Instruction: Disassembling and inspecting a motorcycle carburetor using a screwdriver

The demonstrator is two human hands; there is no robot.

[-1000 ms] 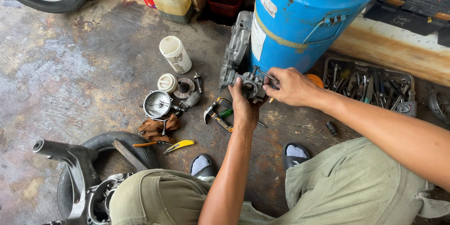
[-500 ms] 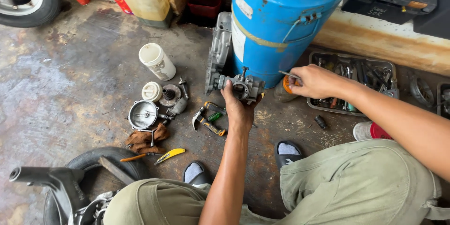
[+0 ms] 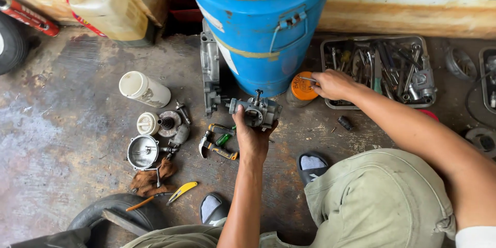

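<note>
My left hand [image 3: 252, 137] holds a grey metal carburetor body [image 3: 255, 111] up above the concrete floor, just in front of the blue drum [image 3: 263, 26]. My right hand [image 3: 333, 83] is out to the right, at the near left corner of a metal tool tray [image 3: 330, 104], pinching a thin metal pin or needle [image 3: 308, 78]. That pin points left over an orange-lidded jar [image 3: 301, 89] standing beside the drum.
On the floor to the left lie a white cylinder [image 3: 144, 89], a white cap [image 3: 148, 123], a round metal bowl [image 3: 142, 151], small carburetor parts, a brown rag [image 3: 150, 180] and yellow-handled pliers [image 3: 218, 150]. A yellowish jug [image 3: 106, 8] stands far left. A tyre [image 3: 121, 219] lies near my knee.
My right hand left the carburetor and reached right to the tool tray, where it now pinches a thin pin. My left hand kept the carburetor raised.
</note>
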